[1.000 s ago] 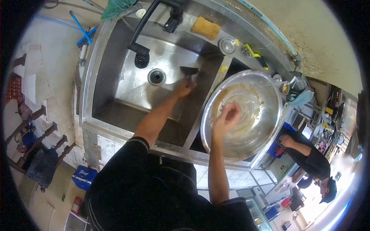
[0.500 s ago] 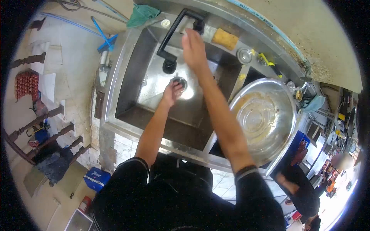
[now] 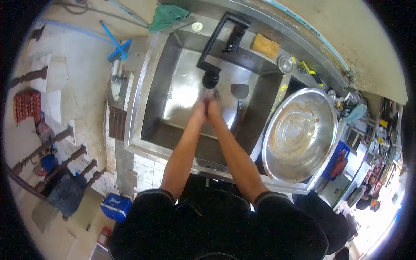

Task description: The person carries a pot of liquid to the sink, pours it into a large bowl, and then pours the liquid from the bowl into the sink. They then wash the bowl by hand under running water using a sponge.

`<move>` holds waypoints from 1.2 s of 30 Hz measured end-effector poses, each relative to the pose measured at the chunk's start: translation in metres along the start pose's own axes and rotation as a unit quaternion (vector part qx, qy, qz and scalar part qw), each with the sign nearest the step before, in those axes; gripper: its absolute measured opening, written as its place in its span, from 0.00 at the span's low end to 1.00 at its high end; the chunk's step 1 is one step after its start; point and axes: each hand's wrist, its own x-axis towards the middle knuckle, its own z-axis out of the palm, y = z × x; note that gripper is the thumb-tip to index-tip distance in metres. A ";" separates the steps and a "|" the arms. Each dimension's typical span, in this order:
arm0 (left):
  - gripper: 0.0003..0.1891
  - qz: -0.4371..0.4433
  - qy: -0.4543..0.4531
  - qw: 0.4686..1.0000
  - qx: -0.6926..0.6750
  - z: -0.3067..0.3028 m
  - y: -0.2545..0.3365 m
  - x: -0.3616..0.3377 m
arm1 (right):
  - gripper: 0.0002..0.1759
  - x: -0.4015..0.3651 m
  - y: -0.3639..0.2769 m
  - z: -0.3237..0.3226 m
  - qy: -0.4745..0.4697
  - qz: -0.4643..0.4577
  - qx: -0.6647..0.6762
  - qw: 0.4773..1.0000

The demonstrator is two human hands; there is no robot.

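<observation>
Under the outlet of the black faucet point(image 3: 211, 47), my left hand point(image 3: 199, 110) and my right hand point(image 3: 212, 109) are brought together inside the steel sink basin point(image 3: 173, 117). A pale streak, like running water, shows between the outlet and the hands. The fingers of both hands are blurred and partly hidden, so I cannot tell how they are bent. Just right of my right hand, a dark flat piece with a rounded lower edge point(image 3: 239, 91) lies in the basin.
A large, stained steel bowl point(image 3: 299, 171) fills the right side. Along the back ledge sit a yellow sponge point(image 3: 264, 46), a small round metal lid point(image 3: 285, 64), a yellow-and-black tool point(image 3: 310, 73) and a green cloth point(image 3: 168, 17). A blue box point(image 3: 116, 207) stands on the floor at left.
My right hand has come down from the faucet lever and joined my left hand under the outlet. A pale stream now shows there. The dark flat piece has come into sight. The view has shifted slightly.
</observation>
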 end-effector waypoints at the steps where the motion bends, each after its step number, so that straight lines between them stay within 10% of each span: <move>1: 0.25 0.011 -0.002 0.999 0.032 0.000 -0.008 0.004 | 0.19 0.027 0.019 -0.004 -0.033 -0.008 -0.041 0.999; 4: 0.30 -0.055 0.002 0.997 0.051 -0.023 0.006 0.011 | 0.16 0.071 0.049 0.001 -0.138 -0.024 -0.158 0.977; 9: 0.20 0.123 -0.143 0.982 0.005 0.010 -0.002 -0.014 | 0.25 0.029 -0.030 0.034 -0.051 -0.030 0.001 0.998; 15: 0.15 0.035 -0.105 0.994 0.024 0.024 0.046 -0.033 | 0.22 0.001 -0.046 0.050 -0.016 -0.095 0.040 0.995; 18: 0.14 0.162 -0.125 0.976 0.070 0.029 0.033 -0.050 | 0.23 0.010 -0.069 0.023 -0.059 -0.077 0.033 0.995; 20: 0.12 0.160 -0.161 0.974 0.018 0.006 0.036 -0.017 | 0.20 0.024 -0.060 0.028 -0.198 -0.033 0.280 0.939; 31: 0.09 0.164 -0.056 0.971 0.167 0.016 0.095 -0.083 | 0.09 -0.096 -0.163 -0.057 -0.037 -0.192 -0.097 0.976; 32: 0.10 0.189 -0.058 0.966 0.164 0.019 0.098 -0.092 | 0.08 -0.106 -0.183 -0.055 -0.031 -0.251 -0.103 0.962; 34: 0.13 0.176 -0.073 0.962 0.195 0.009 0.100 -0.081 | 0.14 -0.072 -0.196 -0.029 0.144 -0.602 -0.160 0.769; 36: 0.13 0.127 -0.041 0.958 0.254 0.002 0.093 -0.070 | 0.12 -0.066 -0.225 -0.021 0.151 -0.691 -0.337 0.621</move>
